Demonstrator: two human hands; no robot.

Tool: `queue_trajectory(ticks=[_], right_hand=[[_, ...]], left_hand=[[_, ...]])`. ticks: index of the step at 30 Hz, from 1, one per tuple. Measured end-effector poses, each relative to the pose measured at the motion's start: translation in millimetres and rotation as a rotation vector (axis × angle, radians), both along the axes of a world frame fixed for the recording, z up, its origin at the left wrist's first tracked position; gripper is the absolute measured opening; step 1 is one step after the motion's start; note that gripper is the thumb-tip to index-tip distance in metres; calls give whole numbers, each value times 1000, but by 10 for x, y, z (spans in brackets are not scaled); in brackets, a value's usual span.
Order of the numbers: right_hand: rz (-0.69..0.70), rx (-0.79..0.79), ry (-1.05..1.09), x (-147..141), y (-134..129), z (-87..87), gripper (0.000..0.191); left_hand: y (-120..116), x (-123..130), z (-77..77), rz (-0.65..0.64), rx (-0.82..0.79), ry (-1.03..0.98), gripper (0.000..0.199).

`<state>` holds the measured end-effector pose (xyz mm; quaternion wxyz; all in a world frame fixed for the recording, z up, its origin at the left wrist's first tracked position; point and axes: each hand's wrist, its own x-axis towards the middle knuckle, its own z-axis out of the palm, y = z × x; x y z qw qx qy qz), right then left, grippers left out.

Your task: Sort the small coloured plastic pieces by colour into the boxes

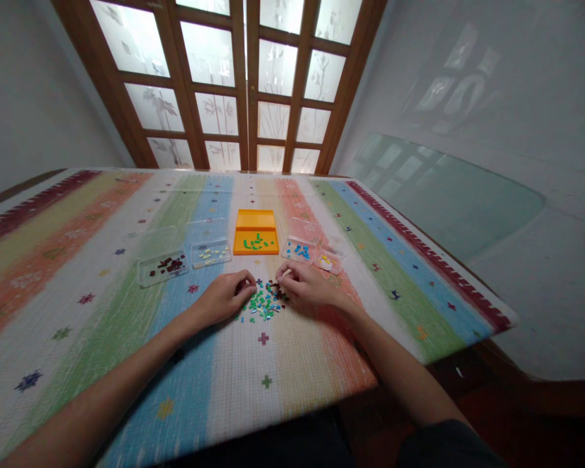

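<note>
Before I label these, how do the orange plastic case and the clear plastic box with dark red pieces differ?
The orange plastic case is opaque; the clear plastic box is see-through. The case holds green pieces, the box dark red pieces. The case sits nearly square to the view, the box slants. Both lie open on the striped tablecloth.

Striped tablecloth (244,390), multicolor bands, small cross and star motifs, toothed maroon stripes near both sides. Wooden double doors (248,123) at far end, brown frames, frosted panes (205,52) with plant patterns, light coming through. Small door handle (252,95) near center. Plain pale left wall (24,97). Glossy right wall (560,273), window-like reflections (443,91), pale green area (448,188) low down. Dark reddish floor (472,409) lower right, small white scrap (459,372) there, item unclear.
</note>
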<state>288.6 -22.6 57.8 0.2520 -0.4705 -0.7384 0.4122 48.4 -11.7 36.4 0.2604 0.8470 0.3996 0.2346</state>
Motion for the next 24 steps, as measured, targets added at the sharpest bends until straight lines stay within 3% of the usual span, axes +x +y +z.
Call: queue_trajectory(ticks=[5,14,24], right_hand=[[2,3,-19,-6,-11,18,4],[5,3,-31,-24,-22,48,3],[0,-70,55,-27,-21,43,3]], left_hand=[[78,-93,62,62,63,-32,22],[468,-603,75,400,499,-34,18],[609,-719,-46,433,592,34,24]])
